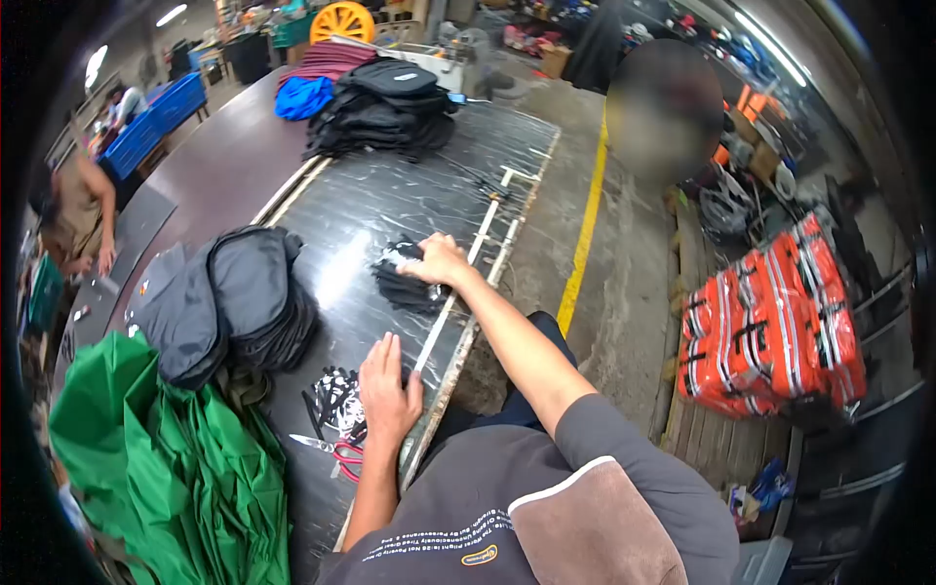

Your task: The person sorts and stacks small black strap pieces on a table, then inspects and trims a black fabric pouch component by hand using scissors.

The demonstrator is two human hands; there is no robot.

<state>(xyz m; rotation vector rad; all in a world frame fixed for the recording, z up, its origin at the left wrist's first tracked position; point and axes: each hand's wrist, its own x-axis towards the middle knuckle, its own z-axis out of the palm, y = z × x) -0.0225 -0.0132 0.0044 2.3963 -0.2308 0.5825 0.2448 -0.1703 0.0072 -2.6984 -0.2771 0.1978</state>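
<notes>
My right hand (pixel 436 263) reaches out over the table, its fingers curled onto a small bundle of black straps (pixel 402 287) with some white bits among them. My left hand (pixel 387 388) lies flat near the table's front edge, fingers stretched out and holding nothing. Close beside it is a small heap of black and white cords or pulls (pixel 338 402); their exact kind is too small to make out. Scissors (pixel 348 458) with red handles lie just below that heap, partly hidden by my left forearm.
Stacked dark fabric bag panels (pixel 255 283) and green cloth (pixel 166 458) cover the table's left side. Black bags (pixel 390 102) are piled at the far end beside a blue bundle (pixel 303 97). Orange-red bags (pixel 770 322) stand on the right. Another person (pixel 83 205) works at left.
</notes>
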